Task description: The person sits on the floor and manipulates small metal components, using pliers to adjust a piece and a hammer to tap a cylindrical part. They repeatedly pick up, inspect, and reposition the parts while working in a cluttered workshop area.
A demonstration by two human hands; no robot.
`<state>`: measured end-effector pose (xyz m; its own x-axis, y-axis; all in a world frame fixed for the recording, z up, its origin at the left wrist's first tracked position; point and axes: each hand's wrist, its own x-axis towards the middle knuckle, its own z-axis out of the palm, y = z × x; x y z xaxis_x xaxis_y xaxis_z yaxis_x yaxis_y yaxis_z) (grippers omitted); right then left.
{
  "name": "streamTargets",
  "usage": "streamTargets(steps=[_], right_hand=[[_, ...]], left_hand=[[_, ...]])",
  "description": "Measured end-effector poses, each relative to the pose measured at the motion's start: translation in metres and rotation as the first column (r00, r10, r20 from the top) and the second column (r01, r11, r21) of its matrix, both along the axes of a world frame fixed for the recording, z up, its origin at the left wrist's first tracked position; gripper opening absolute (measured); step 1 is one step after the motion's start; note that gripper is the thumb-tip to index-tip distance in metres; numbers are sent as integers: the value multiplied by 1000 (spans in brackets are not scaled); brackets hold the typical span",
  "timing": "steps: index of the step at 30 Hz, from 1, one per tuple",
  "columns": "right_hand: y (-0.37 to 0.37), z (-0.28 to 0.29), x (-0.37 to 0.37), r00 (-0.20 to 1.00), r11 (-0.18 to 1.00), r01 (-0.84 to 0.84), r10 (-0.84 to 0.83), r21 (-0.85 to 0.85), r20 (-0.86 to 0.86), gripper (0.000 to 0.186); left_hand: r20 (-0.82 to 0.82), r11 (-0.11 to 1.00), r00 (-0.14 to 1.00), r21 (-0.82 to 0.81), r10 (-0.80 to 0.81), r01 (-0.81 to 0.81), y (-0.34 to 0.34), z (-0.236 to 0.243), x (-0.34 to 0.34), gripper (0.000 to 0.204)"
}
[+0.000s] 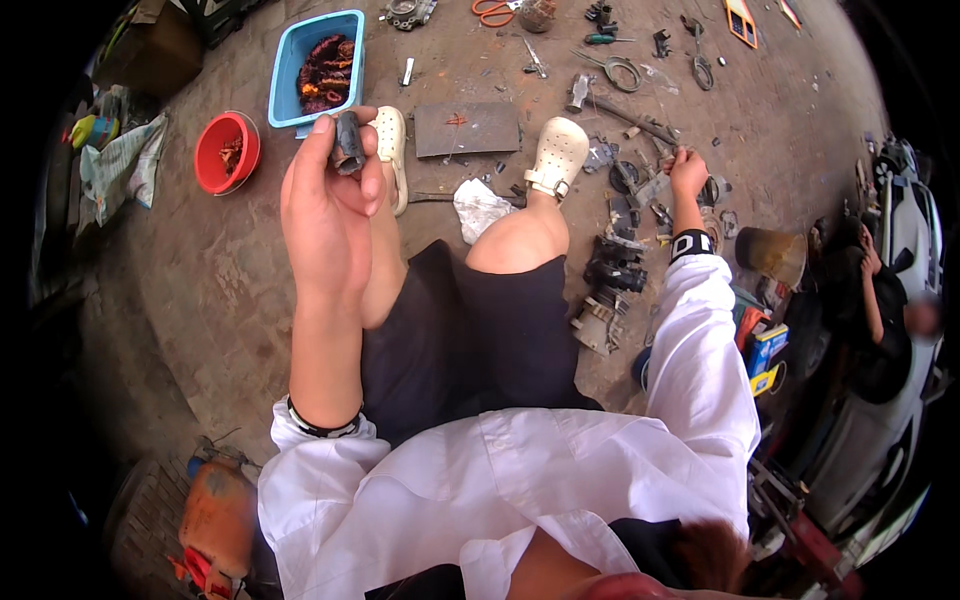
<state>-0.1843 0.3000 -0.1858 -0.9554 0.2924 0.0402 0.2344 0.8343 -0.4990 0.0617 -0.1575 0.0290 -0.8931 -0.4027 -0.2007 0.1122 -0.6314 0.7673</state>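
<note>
My left hand (326, 215) is raised at centre left, closed round a short dark metal tube (348, 142) held upright. My right hand (688, 172) reaches out to the right, fingers curled at the end of a long metal bar (645, 125) among scattered parts; what exactly they grip is unclear. A hammer (579, 95) lies just above the bar, and dark metal components (614, 262) lie below and left of my right hand. A grey square plate (465, 135) lies between my white clogs (560, 150), with a crumpled white cloth (482, 212) nearby.
A blue tub (279, 75) of copper-coloured pieces and a red bowl (205, 150) stand at upper left. Small tools, including orange-handled scissors (492, 14), lie ahead. A person in dark clothes (870, 340) is beside a white car (895, 420) at right. An orange canister (215, 510) stands lower left.
</note>
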Motion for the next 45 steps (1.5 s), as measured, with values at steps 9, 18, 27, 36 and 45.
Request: streamTargets(steps=[9, 18, 27, 36, 45], right_hand=[[28, -114, 109, 598, 977, -151, 212, -151, 773, 39], [-3, -63, 109, 642, 964, -256, 113, 73, 759, 50], [-27, -9, -47, 726, 792, -566, 347, 230, 593, 37], [-134, -94, -210, 736, 597, -677, 562, 430, 378, 31], [-116, -249, -355, 844, 674, -536, 409, 508, 347, 57]], left_hand=[[72, 998, 997, -60, -7, 11, 4, -1, -1, 35], [63, 999, 997, 5, -41, 41, 4, -1, 2, 35], [127, 988, 991, 142, 42, -60, -7, 16, 2, 37], [256, 962, 932, 20, 257, -271, -35, 8, -10, 24], [340, 762, 753, -567, 563, -314, -76, -17, -5, 33]])
